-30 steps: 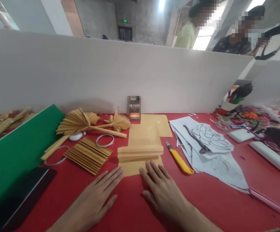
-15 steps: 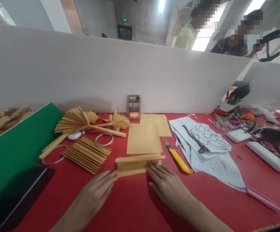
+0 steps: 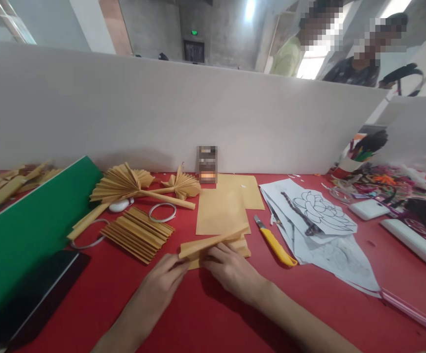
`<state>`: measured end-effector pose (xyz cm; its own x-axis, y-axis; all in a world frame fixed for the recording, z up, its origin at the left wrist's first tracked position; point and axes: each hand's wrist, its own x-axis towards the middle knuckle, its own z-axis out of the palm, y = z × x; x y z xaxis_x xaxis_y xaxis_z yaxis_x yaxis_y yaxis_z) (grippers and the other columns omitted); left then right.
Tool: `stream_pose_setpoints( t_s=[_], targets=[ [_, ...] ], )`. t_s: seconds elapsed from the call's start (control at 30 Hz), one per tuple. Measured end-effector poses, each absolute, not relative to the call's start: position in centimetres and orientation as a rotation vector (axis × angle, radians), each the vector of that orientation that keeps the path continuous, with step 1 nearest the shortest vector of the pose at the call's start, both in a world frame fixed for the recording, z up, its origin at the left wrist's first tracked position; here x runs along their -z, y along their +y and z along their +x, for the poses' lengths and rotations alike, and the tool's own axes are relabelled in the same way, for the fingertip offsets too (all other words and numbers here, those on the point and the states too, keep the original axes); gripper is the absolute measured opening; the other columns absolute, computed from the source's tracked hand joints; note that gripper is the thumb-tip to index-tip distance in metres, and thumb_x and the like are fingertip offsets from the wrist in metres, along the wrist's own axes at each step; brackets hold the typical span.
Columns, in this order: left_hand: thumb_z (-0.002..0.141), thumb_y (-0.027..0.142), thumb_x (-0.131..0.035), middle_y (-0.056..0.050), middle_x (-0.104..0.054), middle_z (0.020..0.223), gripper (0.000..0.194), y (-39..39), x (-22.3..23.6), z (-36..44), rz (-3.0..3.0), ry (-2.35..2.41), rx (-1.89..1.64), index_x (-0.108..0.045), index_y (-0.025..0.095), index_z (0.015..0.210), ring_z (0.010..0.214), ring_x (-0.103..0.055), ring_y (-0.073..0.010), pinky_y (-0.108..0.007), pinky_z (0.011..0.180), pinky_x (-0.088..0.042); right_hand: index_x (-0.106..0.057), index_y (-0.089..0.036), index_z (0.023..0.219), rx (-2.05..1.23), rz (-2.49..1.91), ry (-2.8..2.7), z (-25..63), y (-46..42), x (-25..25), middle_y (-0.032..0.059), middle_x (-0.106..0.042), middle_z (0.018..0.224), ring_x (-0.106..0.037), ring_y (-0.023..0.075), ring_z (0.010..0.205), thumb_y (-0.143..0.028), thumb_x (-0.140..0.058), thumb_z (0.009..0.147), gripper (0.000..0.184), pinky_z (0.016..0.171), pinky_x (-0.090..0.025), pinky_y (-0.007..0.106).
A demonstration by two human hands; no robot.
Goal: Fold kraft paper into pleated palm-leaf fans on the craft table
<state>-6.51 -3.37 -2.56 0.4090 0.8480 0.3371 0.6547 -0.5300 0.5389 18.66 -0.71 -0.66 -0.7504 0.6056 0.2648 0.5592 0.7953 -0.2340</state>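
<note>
A partly folded sheet of tan kraft paper (image 3: 213, 241) lies in front of me, its folded strip tilted up to the right. My left hand (image 3: 168, 274) has its fingers closed on the paper's left end. My right hand (image 3: 231, 267) bends over the paper's near side, fingers drawn together on it. Just beyond lie flat tan sheets (image 3: 222, 211). Left of the paper sits an accordion-pleated piece (image 3: 139, 234), with pleated paper fans (image 3: 122, 186) behind it. A yellow utility knife (image 3: 277, 245) rests to the right.
A green board (image 3: 51, 215) and a dark tablet-like device (image 3: 32, 294) are at left. Rings of white wire (image 3: 162, 212) lie near the fans. Paper drawings (image 3: 319, 211), white devices (image 3: 413, 240) and a pen cup (image 3: 348, 164) occupy the right. A grey partition (image 3: 161, 113) stands behind; two people are beyond it.
My right hand has slid left along the paper and its fingers have curled in. The folded strip has lifted and tilted at its right end. My view has shifted slightly.
</note>
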Motion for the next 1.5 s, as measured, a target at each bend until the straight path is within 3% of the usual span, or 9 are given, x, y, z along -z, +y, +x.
stream_pose_setpoints(
  t_s=[0.4,0.57,0.9,1.1,1.3,1.5],
  targets=[
    [0.109,0.019,-0.042,-0.005,-0.068,0.119,0.034,-4.4,2.9,-7.1,2.401,1.273,-0.658,-0.063,0.028,0.135,0.112,-0.067,-0.0208,-0.034,0.101,-0.057,-0.069,-0.019,0.122,-0.451,-0.824,-2.546,19.2,-0.4,0.5,0.0092,-0.066,0.117,-0.058,0.0213,0.111,-0.008,-0.05,0.104,0.028,0.1,-0.051,0.035],
    [0.108,0.019,-0.041,-0.007,-0.069,0.122,0.034,-4.6,3.2,-7.2,2.518,1.244,-0.703,-0.065,0.024,0.132,0.115,-0.066,-0.0219,-0.035,0.104,-0.056,-0.067,-0.022,0.128,-0.482,-0.871,-2.586,19.3,-0.7,0.4,0.0077,-0.065,0.121,-0.059,0.0196,0.11,-0.008,-0.047,0.106,0.033,0.099,-0.05,0.031],
    [0.107,0.018,-0.046,-0.006,-0.069,0.135,0.035,-5.0,4.9,-9.2,2.794,1.233,-0.741,-0.068,0.023,0.133,0.13,-0.061,-0.0226,-0.035,0.114,-0.05,-0.058,-0.022,0.14,-0.266,-0.844,-2.775,19.6,-0.9,0.1,0.008,-0.063,0.129,-0.055,0.0204,0.122,-0.01,-0.052,0.103,0.039,0.107,-0.046,0.035],
    [0.108,0.019,-0.045,-0.007,-0.073,0.132,0.033,-4.8,4.7,-9.0,2.892,1.24,-0.738,-0.072,0.019,0.126,0.127,-0.065,-0.0235,-0.037,0.111,-0.052,-0.062,-0.017,0.125,-0.062,-0.858,-2.828,19.8,-1.5,-0.2,0.0104,-0.066,0.118,-0.061,0.0231,0.106,-0.015,-0.053,0.105,0.022,0.094,-0.05,0.036],
    [0.105,0.012,-0.044,-0.007,-0.076,0.128,0.036,-5.1,5.2,-10.2,3.094,1.187,-0.757,-0.073,0.02,0.125,0.124,-0.068,-0.0233,-0.037,0.107,-0.055,-0.061,-0.013,0.132,0.159,-0.802,-2.816,23.1,-1.6,-0.2,0.0145,-0.068,0.116,-0.061,0.0275,0.11,-0.005,-0.051,0.102,0.032,0.097,-0.049,0.042],
    [0.1,0.003,-0.041,-0.013,-0.074,0.129,0.041,-5.6,5.2,-7.0,3.072,1.383,-0.749,-0.072,0.018,0.121,0.121,-0.069,-0.0291,-0.045,0.104,-0.055,-0.063,-0.009,0.124,0.345,-0.746,-2.81,23.3,-1.4,0.2,0.0159,-0.071,0.102,-0.063,0.027,0.09,-0.003,-0.042,0.103,0.031,0.083,-0.049,0.043]
  ],
)
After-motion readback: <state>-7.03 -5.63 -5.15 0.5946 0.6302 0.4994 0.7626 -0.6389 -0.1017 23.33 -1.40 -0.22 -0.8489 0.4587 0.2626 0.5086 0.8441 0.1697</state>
